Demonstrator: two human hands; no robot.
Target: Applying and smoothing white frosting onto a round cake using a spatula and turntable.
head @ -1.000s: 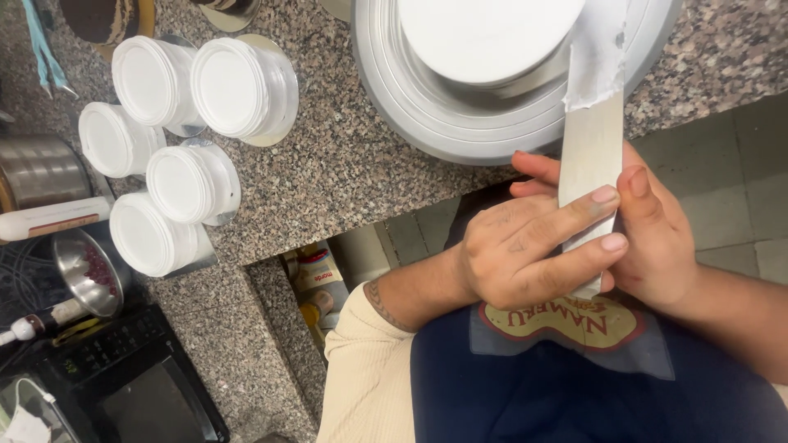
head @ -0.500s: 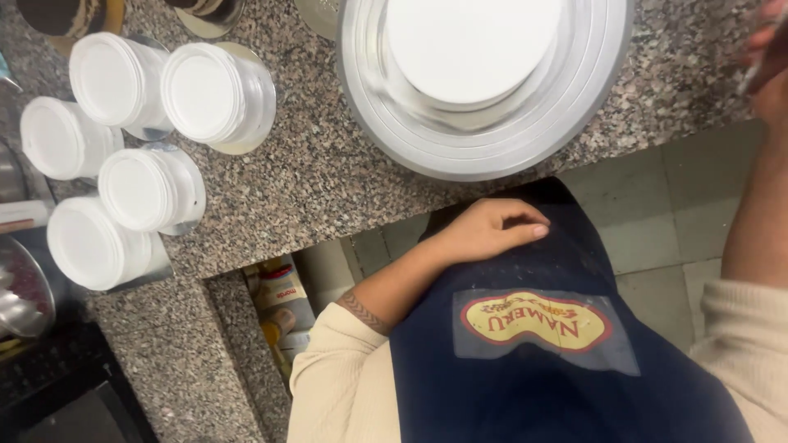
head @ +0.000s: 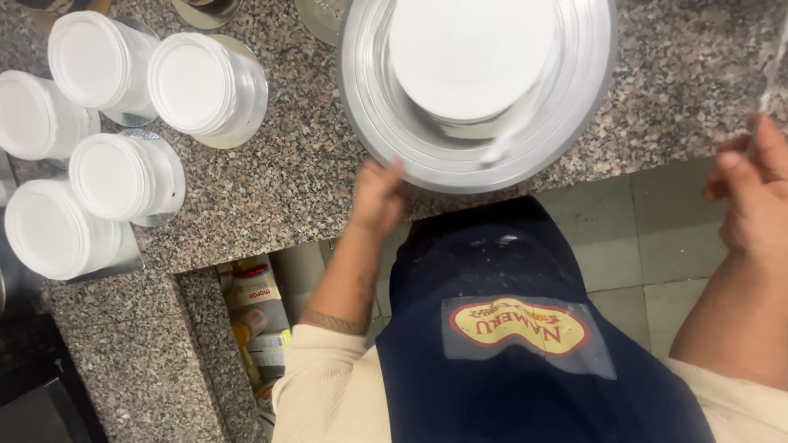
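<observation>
Seen from above, the person's left hand (head: 379, 195), which half a second ago rested against the dark blue apron (head: 525, 344), now touches the near rim of the round silver turntable (head: 386, 123) on the speckled granite counter (head: 287, 172), fingers loosely curled over its edge. A round white-iced cake (head: 472, 53) sits on the turntable. The right hand (head: 753, 197), at the right edge, pinches a blurred thin strip (head: 767, 82), lower in view than before.
</observation>
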